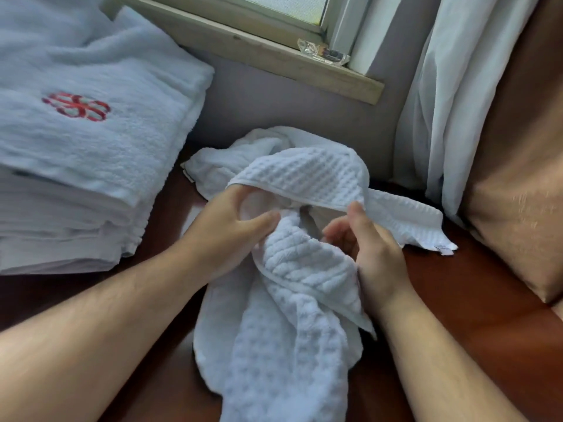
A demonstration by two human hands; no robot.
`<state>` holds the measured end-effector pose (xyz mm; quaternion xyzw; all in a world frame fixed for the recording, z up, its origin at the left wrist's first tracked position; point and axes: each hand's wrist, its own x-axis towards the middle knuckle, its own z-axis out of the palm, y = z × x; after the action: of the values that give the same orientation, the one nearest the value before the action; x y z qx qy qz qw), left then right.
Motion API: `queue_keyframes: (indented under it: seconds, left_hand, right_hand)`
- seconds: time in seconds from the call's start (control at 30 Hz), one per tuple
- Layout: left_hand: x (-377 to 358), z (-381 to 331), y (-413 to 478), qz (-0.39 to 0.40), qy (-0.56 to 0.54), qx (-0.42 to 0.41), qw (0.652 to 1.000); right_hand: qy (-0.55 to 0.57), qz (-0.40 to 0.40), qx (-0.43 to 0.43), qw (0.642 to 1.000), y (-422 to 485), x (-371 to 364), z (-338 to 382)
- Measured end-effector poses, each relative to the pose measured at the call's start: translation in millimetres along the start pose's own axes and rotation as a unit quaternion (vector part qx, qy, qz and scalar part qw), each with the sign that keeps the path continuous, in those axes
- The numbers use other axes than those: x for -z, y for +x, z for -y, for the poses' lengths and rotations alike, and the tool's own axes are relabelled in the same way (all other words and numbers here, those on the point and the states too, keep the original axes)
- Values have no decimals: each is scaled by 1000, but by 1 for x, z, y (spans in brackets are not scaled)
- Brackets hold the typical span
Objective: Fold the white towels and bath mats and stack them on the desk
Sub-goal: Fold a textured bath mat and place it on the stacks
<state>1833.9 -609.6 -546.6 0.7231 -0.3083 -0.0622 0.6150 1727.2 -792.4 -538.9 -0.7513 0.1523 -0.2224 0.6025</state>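
A white waffle-weave towel (289,269) is unfolded and bunched at the centre of the reddish-brown counter (457,300). Its upper part is raised between the two hands and its lower part trails toward the near edge of the view. The left hand (231,226) grips the towel at the left side of the raised fold: the fingers are tucked under the hemmed edge and out of sight, and the thumb presses across the gathered cloth. The right hand (374,248) holds the same hemmed edge further right: the thumb tip pinches the hem from above and the fingers are curled beneath it. A corner of the towel with a small sewn label (441,249) lies flat on the counter just right of the right hand. Smoother white cloth (216,166) lies crumpled behind the raised fold; whether it is a separate piece cannot be determined. A stack of folded white towels (91,184) stands on the counter at the left, apart from the hands. The top towel carries a red embroidered emblem (76,106). A window sill (274,59) runs along the wall behind the counter, with a clear object (323,53) resting on it. A white curtain (441,102) hangs at the right, and a brown drape (518,166) hangs beside it.
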Motion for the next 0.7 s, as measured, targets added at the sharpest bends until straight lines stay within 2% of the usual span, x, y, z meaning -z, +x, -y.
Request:
queue_keyframes:
  seconds: [0.1,0.17,0.23,0.33,0.4,0.53,0.63,0.7]
  left_hand:
    - [4,-2,-3,-1,-54,7,998]
    - [5,-6,-5,70,-135,19,988]
    - [3,-12,-7,168,-220,47,960]
    - [1,-13,-6,226,-230,63,945]
    - [3,-13,-4,210,-216,46,953]
    - [-3,-17,-8,146,-60,22,987]
    - [-14,-15,-11,93,-32,31,995]
    - [-15,-10,-9,57,19,31,998]
  right_hand:
    - [66,-63,-57,994,6,5,-6]
    - [141,-82,-76,984,9,4,-5]
    - [182,-85,-79,976,11,3,-8]
    - [219,-56,-72,972,8,-1,-7]
    - [238,-52,-64,968,6,-2,-5]
    - [294,-80,-72,950,10,-1,-2]
    - [367,-67,-47,927,12,9,3]
    - [325,-52,-30,944,11,13,4]
